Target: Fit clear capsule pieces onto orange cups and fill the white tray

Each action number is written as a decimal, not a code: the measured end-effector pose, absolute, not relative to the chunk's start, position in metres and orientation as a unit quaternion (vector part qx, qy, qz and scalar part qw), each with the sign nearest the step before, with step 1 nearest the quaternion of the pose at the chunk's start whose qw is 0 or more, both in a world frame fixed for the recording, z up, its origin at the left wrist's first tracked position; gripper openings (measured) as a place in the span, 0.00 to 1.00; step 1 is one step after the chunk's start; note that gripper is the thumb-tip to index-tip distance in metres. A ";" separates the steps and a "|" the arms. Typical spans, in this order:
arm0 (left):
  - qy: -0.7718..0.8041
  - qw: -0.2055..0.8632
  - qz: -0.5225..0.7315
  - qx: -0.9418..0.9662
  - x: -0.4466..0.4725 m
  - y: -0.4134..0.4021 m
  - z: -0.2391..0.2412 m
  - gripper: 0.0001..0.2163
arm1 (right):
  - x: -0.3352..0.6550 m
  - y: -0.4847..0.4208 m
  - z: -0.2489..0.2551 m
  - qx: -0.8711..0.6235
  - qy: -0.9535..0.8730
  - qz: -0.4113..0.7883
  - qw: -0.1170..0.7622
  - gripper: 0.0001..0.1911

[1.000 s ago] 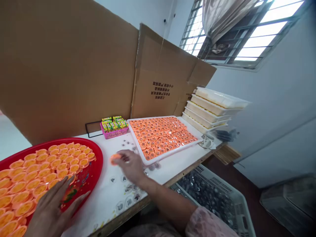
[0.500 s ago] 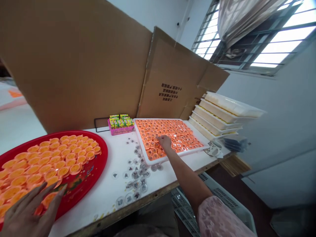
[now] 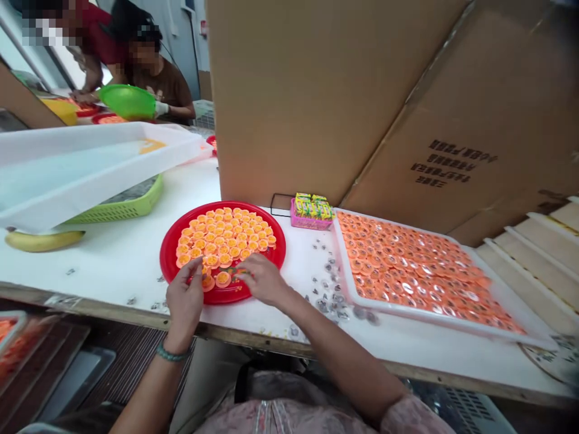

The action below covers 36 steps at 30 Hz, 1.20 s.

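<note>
A round red tray (image 3: 172,253) filled with several orange caps (image 3: 226,238) sits on the white table in front of me. My left hand (image 3: 184,298) curls over the tray's near-left rim, fingertips among the front caps; what it grips is hidden. My right hand (image 3: 263,280) rests on the near-right rim, its fingers pinched together at an orange cap by the front edge. Several small clear discs (image 3: 333,296) lie scattered on the table just right of my right hand.
A white rectangular tray (image 3: 362,304) packed with orange pieces lies at right, stacked trays (image 3: 538,241) beyond it. A pink basket (image 3: 310,222) stands against the cardboard wall (image 3: 316,90). At left are a large white tray (image 3: 90,166), a green basket (image 3: 126,208) and a banana (image 3: 43,240). Two people work at back left.
My view has swung left. My right hand came back from the white tray to the red tray's near rim. My left hand went from lying flat on the red tray to curled at its rim.
</note>
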<state>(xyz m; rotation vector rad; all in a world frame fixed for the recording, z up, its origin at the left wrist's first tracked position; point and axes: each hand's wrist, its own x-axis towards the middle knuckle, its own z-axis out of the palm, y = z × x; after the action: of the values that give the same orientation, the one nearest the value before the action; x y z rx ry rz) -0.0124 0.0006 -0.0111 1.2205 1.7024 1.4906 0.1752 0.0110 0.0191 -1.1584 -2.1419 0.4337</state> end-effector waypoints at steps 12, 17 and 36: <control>0.584 0.437 0.548 0.409 -0.009 -0.003 -0.002 0.16 | 0.147 0.022 -0.001 -0.508 -0.782 0.223 0.285 0.15; 0.424 0.684 0.517 0.293 0.018 0.004 0.007 0.16 | 0.157 0.013 0.012 -0.476 -0.752 0.269 0.369 0.14; 0.373 0.735 0.532 0.195 0.049 0.009 0.011 0.03 | 0.173 -0.010 -0.004 -0.496 -0.738 0.063 0.454 0.13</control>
<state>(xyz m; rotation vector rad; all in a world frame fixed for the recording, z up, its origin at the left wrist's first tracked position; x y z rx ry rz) 0.0493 0.0091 0.0112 0.4287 0.8196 1.1696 0.1729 -0.0100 -0.0045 -1.2230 -1.8213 0.1559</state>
